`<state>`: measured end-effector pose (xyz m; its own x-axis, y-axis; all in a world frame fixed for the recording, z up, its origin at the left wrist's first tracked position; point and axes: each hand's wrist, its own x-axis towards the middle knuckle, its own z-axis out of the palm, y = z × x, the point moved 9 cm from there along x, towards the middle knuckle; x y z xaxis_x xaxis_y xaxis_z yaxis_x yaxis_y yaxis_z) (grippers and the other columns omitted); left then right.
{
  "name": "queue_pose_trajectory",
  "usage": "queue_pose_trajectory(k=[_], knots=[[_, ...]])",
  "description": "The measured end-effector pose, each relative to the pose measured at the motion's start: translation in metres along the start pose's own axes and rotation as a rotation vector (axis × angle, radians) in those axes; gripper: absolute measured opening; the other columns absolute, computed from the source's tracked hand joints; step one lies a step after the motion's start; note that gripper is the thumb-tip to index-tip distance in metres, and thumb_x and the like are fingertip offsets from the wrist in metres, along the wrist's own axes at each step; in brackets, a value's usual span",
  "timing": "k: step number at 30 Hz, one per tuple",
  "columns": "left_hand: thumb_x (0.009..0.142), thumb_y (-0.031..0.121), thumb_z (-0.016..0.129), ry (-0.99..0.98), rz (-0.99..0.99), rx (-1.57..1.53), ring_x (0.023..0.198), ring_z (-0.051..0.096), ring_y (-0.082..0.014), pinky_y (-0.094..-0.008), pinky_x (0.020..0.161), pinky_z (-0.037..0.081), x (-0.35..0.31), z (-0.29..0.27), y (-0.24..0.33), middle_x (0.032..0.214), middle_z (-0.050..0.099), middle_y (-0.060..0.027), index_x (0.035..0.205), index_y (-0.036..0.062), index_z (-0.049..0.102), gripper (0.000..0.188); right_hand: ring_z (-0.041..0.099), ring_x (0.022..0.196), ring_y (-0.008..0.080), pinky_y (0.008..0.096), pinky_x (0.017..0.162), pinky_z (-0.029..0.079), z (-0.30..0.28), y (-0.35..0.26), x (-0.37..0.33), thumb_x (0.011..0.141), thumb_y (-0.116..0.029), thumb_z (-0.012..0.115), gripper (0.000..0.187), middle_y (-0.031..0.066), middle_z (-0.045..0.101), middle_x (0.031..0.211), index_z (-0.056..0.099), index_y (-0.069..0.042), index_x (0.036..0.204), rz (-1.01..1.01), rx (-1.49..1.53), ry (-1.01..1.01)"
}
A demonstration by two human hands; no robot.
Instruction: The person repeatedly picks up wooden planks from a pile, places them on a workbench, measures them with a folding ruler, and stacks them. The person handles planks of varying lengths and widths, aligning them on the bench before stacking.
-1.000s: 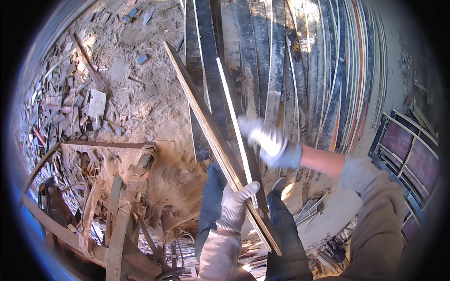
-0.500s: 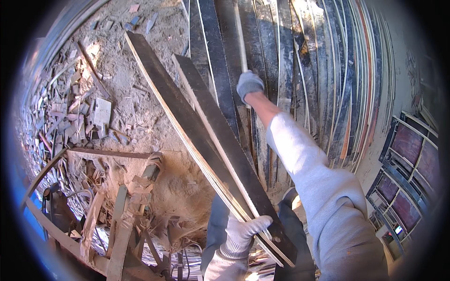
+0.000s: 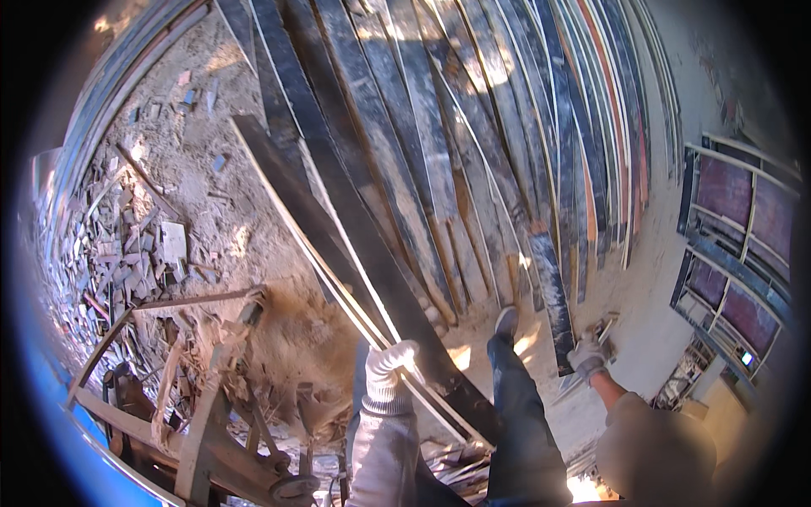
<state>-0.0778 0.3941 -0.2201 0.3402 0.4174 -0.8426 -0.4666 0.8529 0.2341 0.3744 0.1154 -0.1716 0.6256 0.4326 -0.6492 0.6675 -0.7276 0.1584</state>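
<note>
Hands: left hand [image 3: 390,365], gloved, is closed around the long slats [image 3: 338,253] near their low end; right hand [image 3: 586,358], gloved, grips the foot of a short dark board [image 3: 551,300].
Slats' place: raised over the sandy ground [image 3: 194,127], beside the row of planks [image 3: 507,127] lying side by side.
Direction: long axis runs from the left hand up and away to the left; the board stands nearly upright.
Handling: probably stiff lengthwise but whippy and splintery; best held near the middle, edges pinched together.
</note>
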Motion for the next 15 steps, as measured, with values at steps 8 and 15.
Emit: queue_pose_trajectory(k=[8, 15], knots=[[0.081, 0.004, 0.088, 0.301, 0.04, 0.281, 0.08, 0.073, -0.0197, -0.0343, 0.076, 0.061, -0.023, 0.058, 0.016, 0.094, 0.076, -0.0077, 0.11, -0.0037, 0.074, 0.033, 0.061, 0.134, 0.0402, 0.0486, 0.114, 0.049, 0.051, -0.331, 0.207, 0.094, -0.048, 0.079, 0.083, 0.0268, 0.063, 0.143, 0.047, -0.001, 0.154, -0.191, 0.307, -0.018], [0.078, 0.001, 0.087, 0.256, 0.027, 0.223, 0.089, 0.076, -0.0257, -0.0372, 0.077, 0.066, -0.02, 0.073, 0.009, 0.108, 0.076, -0.0106, 0.125, -0.0007, 0.067, 0.052, 0.07, 0.118, 0.0378, 0.0474, 0.099, 0.058, 0.03, -0.38, 0.28, 0.084, -0.049, 0.082, 0.084, 0.0239, 0.067, 0.138, 0.053, 0.002, 0.144, -0.093, 0.395, -0.249]])
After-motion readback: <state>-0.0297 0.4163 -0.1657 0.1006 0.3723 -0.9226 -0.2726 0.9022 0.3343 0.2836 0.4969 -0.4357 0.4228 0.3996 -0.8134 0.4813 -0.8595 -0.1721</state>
